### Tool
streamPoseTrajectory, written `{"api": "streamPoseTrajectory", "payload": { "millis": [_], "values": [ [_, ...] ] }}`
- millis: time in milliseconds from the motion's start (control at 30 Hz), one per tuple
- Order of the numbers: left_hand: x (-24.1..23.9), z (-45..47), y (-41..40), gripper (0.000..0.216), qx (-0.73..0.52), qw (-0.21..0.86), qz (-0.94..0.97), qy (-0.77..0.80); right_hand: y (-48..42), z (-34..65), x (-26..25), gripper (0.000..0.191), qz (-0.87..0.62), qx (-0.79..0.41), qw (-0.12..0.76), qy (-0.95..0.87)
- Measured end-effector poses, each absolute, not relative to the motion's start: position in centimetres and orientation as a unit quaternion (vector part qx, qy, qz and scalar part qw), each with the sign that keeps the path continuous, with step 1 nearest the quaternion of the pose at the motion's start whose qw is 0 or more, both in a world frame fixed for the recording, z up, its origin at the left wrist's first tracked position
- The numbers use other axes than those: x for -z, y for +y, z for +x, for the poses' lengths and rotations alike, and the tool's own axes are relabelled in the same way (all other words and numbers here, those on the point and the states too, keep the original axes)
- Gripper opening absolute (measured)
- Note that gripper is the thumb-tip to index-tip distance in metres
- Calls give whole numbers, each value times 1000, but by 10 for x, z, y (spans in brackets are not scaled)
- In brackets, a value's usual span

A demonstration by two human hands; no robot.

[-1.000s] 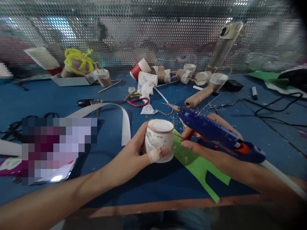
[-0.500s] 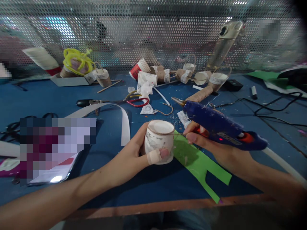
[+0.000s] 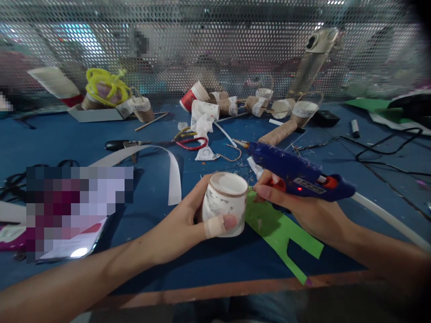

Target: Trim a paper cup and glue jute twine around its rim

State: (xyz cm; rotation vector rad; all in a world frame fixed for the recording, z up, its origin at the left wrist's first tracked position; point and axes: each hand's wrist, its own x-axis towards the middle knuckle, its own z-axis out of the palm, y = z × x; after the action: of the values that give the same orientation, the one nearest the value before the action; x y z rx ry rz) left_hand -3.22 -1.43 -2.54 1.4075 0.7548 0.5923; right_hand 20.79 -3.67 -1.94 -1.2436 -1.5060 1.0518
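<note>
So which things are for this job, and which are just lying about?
For the job:
white patterned cup, in the left hand
thin brown twine around its rim
blue plastic glue gun, in the right hand

Just lying about, it seems:
flat green cut-out sheet
clear bottle with beige lid
curved white strip

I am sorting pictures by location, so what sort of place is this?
Probably a craft workspace: there are a blue glue gun, a cut green sheet and several brown-wrapped cups. Its exact setting is unclear.
</note>
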Motion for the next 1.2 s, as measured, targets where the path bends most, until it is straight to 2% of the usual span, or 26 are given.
{"api": "streamPoseTrajectory", "payload": {
  "millis": [200, 1000, 1200],
  "values": [
    [24, -31, -16, 61, -245, 667, 620, 332, -37, 206, 18, 18, -499, -431, 441, -609],
    [25, -32, -17, 54, -231, 655, 653, 301, -38, 204, 13, 20, -498, -436, 409, -628],
    [21, -34, -16, 54, -227, 699, 605, 306, -31, 209, 18, 19, -516, -392, 445, -618]
  ]
}}
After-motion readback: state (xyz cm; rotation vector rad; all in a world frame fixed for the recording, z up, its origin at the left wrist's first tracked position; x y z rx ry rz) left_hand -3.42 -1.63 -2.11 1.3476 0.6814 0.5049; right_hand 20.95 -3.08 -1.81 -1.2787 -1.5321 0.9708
